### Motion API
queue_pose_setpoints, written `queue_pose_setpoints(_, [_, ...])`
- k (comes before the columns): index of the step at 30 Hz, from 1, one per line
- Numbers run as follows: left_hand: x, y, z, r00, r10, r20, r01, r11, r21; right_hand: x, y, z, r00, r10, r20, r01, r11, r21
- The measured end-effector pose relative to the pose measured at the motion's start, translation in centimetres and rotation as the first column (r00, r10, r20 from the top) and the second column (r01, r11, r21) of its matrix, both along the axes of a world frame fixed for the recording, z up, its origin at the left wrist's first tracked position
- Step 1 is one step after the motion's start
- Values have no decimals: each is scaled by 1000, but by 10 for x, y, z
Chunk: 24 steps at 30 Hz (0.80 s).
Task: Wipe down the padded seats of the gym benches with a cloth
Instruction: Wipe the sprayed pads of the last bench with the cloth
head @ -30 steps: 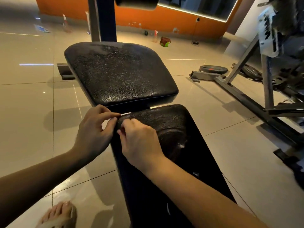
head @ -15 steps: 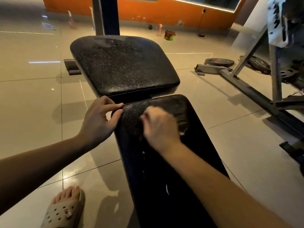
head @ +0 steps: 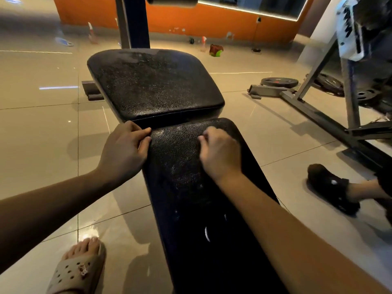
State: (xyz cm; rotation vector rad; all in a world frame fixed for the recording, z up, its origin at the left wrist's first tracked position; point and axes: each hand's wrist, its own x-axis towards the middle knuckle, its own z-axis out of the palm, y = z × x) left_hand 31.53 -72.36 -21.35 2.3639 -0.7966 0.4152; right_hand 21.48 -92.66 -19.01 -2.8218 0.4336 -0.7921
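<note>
At the far left corner of the long pad (head: 191, 187), grained black vinyl, my left hand (head: 125, 149) pinches the edge. Right hand (head: 220, 151) curled on top near the far edge; cloth underneath: cannot tell. Rounded seat pad (head: 154, 85) just beyond. Glossy beige tile floor (head: 42, 128), orange wall (head: 212, 20).

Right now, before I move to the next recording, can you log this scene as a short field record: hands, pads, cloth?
left hand: pinches the far-left corner of the long pad
right hand: curled, resting on that pad's far end
cloth: not discernible
seat pad: just beyond the long pad, speckled surface
floor: weight plate at right
</note>
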Motion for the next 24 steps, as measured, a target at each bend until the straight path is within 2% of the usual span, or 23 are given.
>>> queue_pose_setpoints(3, [-6,-3,1,997,61,-37,-59,997,48,-47,55,-16,930,357,-85,-364,927,-88])
queue_pose_setpoints(5, [-11,-5,2,993,96,-67,-90,992,87,-75,39,-24,886,445,-126,-460,877,-140])
queue_pose_setpoints(7, [-16,-5,4,990,106,-90,-91,984,156,-85,-3,-24,934,345,-94,-356,923,-147])
queue_pose_setpoints(9, [-21,-2,6,991,110,-80,-89,970,228,-77,-53,-17,985,153,-79,-163,978,-128])
queue_pose_setpoints(11, [-21,0,8,991,114,-67,-91,958,272,-56,-86,-7,995,-19,-94,12,997,-76])
queue_pose_setpoints(14, [-22,-1,14,991,119,-68,-93,949,300,-20,-72,3,996,-71,-51,72,997,4])
queue_pose_setpoints(16, [-24,-3,16,989,125,-76,-96,947,308,-7,-33,2,999,19,-39,-20,999,-30])
queue_pose_setpoints(18, [-26,-3,17,986,137,-91,-103,947,303,-15,15,-6,976,212,-54,-216,972,-95])
queue_pose_setpoints(21, [-30,-4,17,981,154,-116,-114,948,298,-57,44,-22,843,521,-131,-537,824,-179])
queue_pose_setpoints(22, [-32,-4,17,980,158,-125,-115,948,297,-69,35,-26,818,557,-146,-576,794,-194])
queue_pose_setpoints(24, [-35,-5,18,976,163,-145,-115,950,292,-80,-1,-27,846,518,-126,-533,822,-201])
